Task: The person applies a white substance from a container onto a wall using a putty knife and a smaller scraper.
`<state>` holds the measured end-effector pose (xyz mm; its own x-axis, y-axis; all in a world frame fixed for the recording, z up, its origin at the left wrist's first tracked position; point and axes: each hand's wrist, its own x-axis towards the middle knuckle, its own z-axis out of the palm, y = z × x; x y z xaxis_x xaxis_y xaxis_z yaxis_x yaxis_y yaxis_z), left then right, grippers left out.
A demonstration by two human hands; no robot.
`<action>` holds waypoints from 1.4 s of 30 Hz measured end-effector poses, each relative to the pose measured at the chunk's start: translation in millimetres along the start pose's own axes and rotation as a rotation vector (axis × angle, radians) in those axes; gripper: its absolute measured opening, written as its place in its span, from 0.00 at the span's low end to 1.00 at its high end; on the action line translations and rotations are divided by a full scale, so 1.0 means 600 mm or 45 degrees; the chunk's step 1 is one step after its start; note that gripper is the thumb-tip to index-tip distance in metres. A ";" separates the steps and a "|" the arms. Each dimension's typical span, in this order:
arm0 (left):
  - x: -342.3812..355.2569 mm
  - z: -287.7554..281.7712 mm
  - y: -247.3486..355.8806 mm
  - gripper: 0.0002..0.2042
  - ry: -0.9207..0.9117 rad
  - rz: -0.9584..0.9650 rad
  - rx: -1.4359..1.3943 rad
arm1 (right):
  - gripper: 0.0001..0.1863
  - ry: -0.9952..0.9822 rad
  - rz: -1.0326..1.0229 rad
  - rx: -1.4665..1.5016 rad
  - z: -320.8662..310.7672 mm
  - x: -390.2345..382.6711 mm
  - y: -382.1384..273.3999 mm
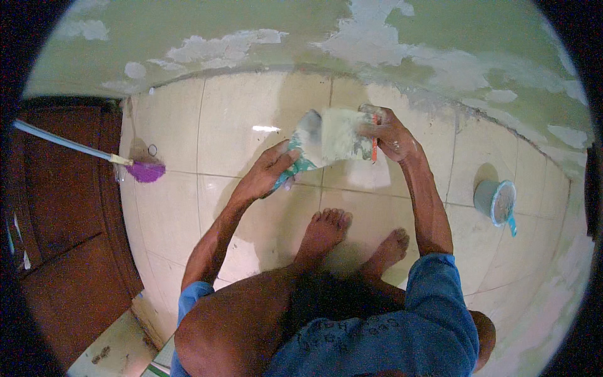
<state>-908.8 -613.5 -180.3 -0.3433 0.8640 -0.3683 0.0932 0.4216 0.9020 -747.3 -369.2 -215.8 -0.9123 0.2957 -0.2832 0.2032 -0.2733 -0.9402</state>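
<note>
My left hand (262,173) is closed around a putty knife (300,157) with a teal, putty-smeared lower part and a pale blade. In my right hand (389,134) is a wide, flat putty spreader (340,135) with an orange strip along its right edge. Pale putty coats much of its face. The two tools meet or overlap in front of me, above the tiled floor; whether they touch I cannot tell. White smears mark the fingers of my right hand.
A pail (495,201) of greyish paste stands at right, a blue handle (512,224) at its rim. At left, a purple-bristled brush on a pole (72,143) lies near a brown wooden door (63,176). Ahead rises a green wall (301,19) with white patches. My bare feet (326,235) are below.
</note>
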 end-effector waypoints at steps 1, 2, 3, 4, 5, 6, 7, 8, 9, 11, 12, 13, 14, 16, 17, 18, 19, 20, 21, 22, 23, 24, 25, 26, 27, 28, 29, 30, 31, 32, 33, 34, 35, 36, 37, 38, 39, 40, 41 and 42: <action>-0.004 0.001 0.002 0.21 -0.100 -0.105 -0.084 | 0.13 -0.096 0.163 0.029 0.002 0.003 0.010; -0.004 0.002 0.010 0.21 -0.088 -0.035 -0.042 | 0.13 -0.070 0.118 0.135 0.010 0.002 0.012; -0.005 0.002 0.018 0.21 -0.076 0.035 0.002 | 0.13 -0.043 0.072 0.242 0.026 -0.001 0.015; -0.005 0.003 0.021 0.21 -0.065 0.105 0.047 | 0.14 -0.015 0.026 0.350 0.035 -0.002 0.018; -0.003 0.006 0.023 0.21 -0.059 0.079 0.073 | 0.14 0.088 -0.113 0.277 0.023 0.006 0.046; 0.001 0.008 0.022 0.21 -0.064 0.065 0.098 | 0.14 0.203 -0.256 0.196 0.004 0.022 0.098; -0.002 0.000 0.018 0.21 -0.045 0.033 0.136 | 0.14 0.277 -0.240 0.172 0.005 0.031 0.104; -0.001 0.000 0.025 0.20 -0.044 0.075 0.082 | 0.15 0.361 -0.220 0.138 0.000 0.035 0.108; -0.010 -0.001 0.036 0.20 -0.032 0.101 0.033 | 0.16 0.416 -0.031 0.155 0.011 0.023 0.069; -0.013 -0.002 0.060 0.19 -0.028 0.074 -0.056 | 0.17 0.541 0.048 0.181 0.013 0.002 0.048; -0.011 0.001 0.071 0.19 -0.038 -0.012 -0.106 | 0.17 0.606 -0.032 0.204 0.003 -0.011 0.055; -0.008 0.004 0.075 0.18 -0.049 -0.098 -0.157 | 0.18 0.670 -0.112 0.228 -0.001 -0.022 0.062; -0.009 0.004 0.069 0.18 -0.055 -0.103 -0.213 | 0.17 0.707 -0.212 0.166 0.017 -0.031 0.040; -0.004 -0.003 0.045 0.17 -0.061 -0.099 -0.313 | 0.17 0.776 -0.431 0.047 0.060 -0.038 -0.023; 0.003 -0.007 0.052 0.17 -0.140 -0.219 -0.428 | 0.16 0.822 -0.506 -0.374 0.054 -0.043 -0.012; 0.001 -0.005 0.049 0.17 -0.168 -0.204 -0.487 | 0.16 0.705 -0.595 -0.726 0.051 -0.050 -0.003; -0.002 -0.003 0.046 0.17 -0.195 -0.188 -0.545 | 0.17 0.574 -0.679 -1.074 0.050 -0.055 0.004; -0.007 -0.004 0.040 0.17 -0.194 -0.140 -0.533 | 0.18 0.421 -0.762 -1.415 0.055 -0.058 0.000; -0.010 -0.005 0.034 0.17 -0.194 -0.093 -0.521 | 0.21 0.346 -0.618 -1.280 0.070 -0.066 -0.013; -0.016 -0.008 0.023 0.17 -0.174 -0.014 -0.436 | 0.21 0.327 -0.672 -1.280 0.071 -0.061 -0.015; -0.018 -0.007 0.031 0.17 -0.157 0.040 -0.403 | 0.21 0.314 -0.716 -1.286 0.067 -0.059 -0.017; -0.018 -0.007 0.041 0.17 -0.133 0.099 -0.368 | 0.21 0.302 -0.760 -1.291 0.063 -0.059 -0.018; -0.015 -0.010 0.057 0.17 -0.102 0.130 -0.379 | 0.21 -0.004 -0.596 -1.561 0.046 -0.062 0.015; -0.024 -0.025 0.076 0.17 -0.056 0.132 -0.352 | 0.20 0.000 -0.362 -1.381 0.058 -0.058 0.023; -0.022 -0.032 0.094 0.18 -0.012 0.138 -0.338 | 0.19 0.034 -0.122 -1.203 0.059 -0.054 0.029; -0.026 -0.036 0.106 0.18 0.042 0.122 -0.310 | 0.18 0.119 0.097 -1.031 0.072 -0.060 0.042; -0.020 -0.032 0.115 0.19 0.088 0.101 -0.295 | 0.17 0.345 -0.053 -1.068 0.028 -0.059 0.084; -0.021 -0.034 0.108 0.19 0.054 0.045 -0.341 | 0.16 0.559 -0.204 -1.079 0.032 -0.055 0.071; -0.020 -0.035 0.093 0.19 0.018 -0.011 -0.385 | 0.14 0.643 -0.377 -0.772 0.016 -0.061 0.044; -0.020 -0.041 0.084 0.18 -0.024 -0.082 -0.426 | 0.12 0.785 -0.358 -0.577 0.035 -0.061 0.003; -0.024 -0.037 0.081 0.19 -0.078 -0.144 -0.461 | 0.12 0.772 -0.405 -0.617 0.058 -0.068 -0.028; -0.026 -0.030 0.080 0.19 -0.129 -0.198 -0.502 | 0.12 0.754 -0.458 -0.666 0.077 -0.070 -0.047; -0.025 -0.024 0.081 0.19 -0.180 -0.242 -0.543 | 0.12 0.653 -0.627 -0.837 0.091 -0.066 -0.054; -0.021 -0.023 0.076 0.19 -0.190 -0.186 -0.460 | 0.13 0.551 -0.807 -1.012 0.100 -0.058 -0.062; -0.022 -0.025 0.064 0.18 -0.193 -0.131 -0.377 | 0.14 0.436 -0.985 -1.184 0.102 -0.055 -0.067; -0.020 -0.023 0.067 0.18 -0.158 -0.051 -0.344 | 0.17 0.371 -0.973 -1.311 0.083 -0.047 -0.056; -0.017 -0.021 0.071 0.18 -0.126 0.021 -0.304 | 0.21 0.304 -0.944 -1.426 0.070 -0.044 -0.029; -0.024 -0.017 0.083 0.18 -0.067 0.110 -0.323 | 0.21 0.315 -0.887 -1.329 0.064 -0.050 -0.003; -0.031 -0.029 0.096 0.18 -0.063 0.111 -0.310 | 0.20 0.325 -0.835 -1.217 0.069 -0.052 0.017; -0.037 -0.040 0.107 0.18 -0.062 0.113 -0.301 | 0.20 0.341 -0.782 -1.108 0.074 -0.056 0.038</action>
<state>-917.9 -612.2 -108.8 -0.2977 0.9093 -0.2909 -0.1020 0.2727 0.9567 -727.5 -426.0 -219.6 -0.8587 0.3780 0.3460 0.0179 0.6969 -0.7170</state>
